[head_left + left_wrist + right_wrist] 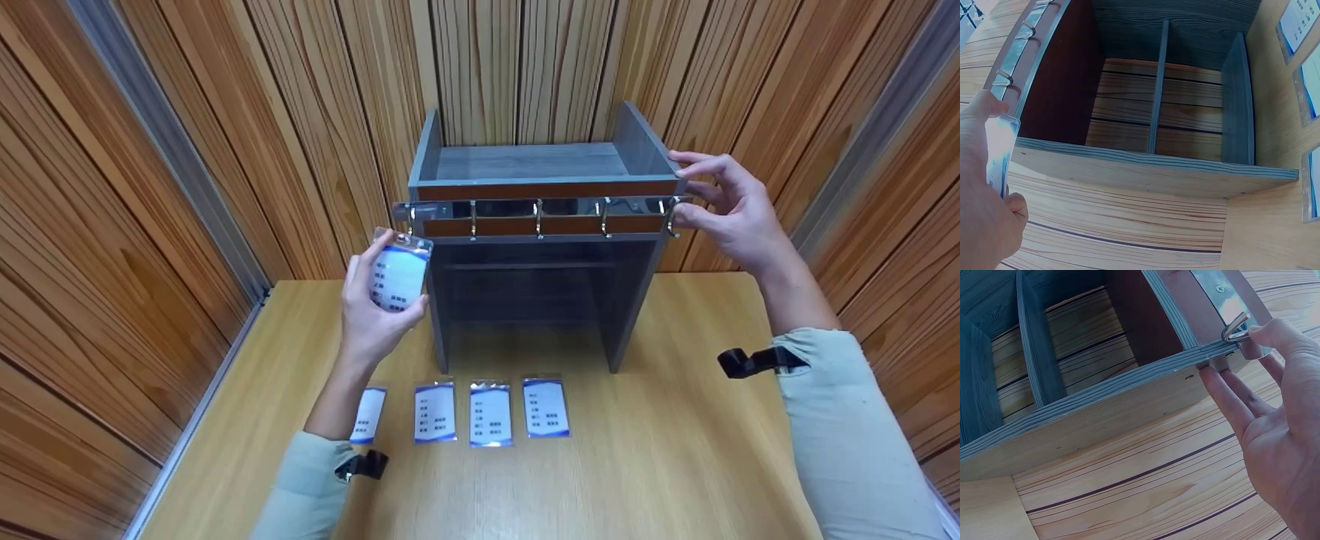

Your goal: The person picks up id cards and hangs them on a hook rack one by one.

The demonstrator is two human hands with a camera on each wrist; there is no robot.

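My left hand [370, 326] grips a clear-cased badge card [400, 279] by its edges, between thumb and fingers. The card is upright, just below the left end of a metal hook rail [506, 209]. That rail, bearing several hooks, runs across the front of a grey wooden shelf unit [636, 307]. At the rail's right end my right hand [739, 210] pinches, its thumb against the end hook [1234, 328]. Other fingers of that hand touch the unit's side panel [1100, 402] in the right wrist view. Part of the index finger is hidden behind the rail.
On the wooden table [600, 480], in front of the unit, lie several more badge cards [490, 414] in a row. My left forearm partly covers the leftmost card [368, 415]. Wood-panelled walls [300, 112] stand behind and at both sides.
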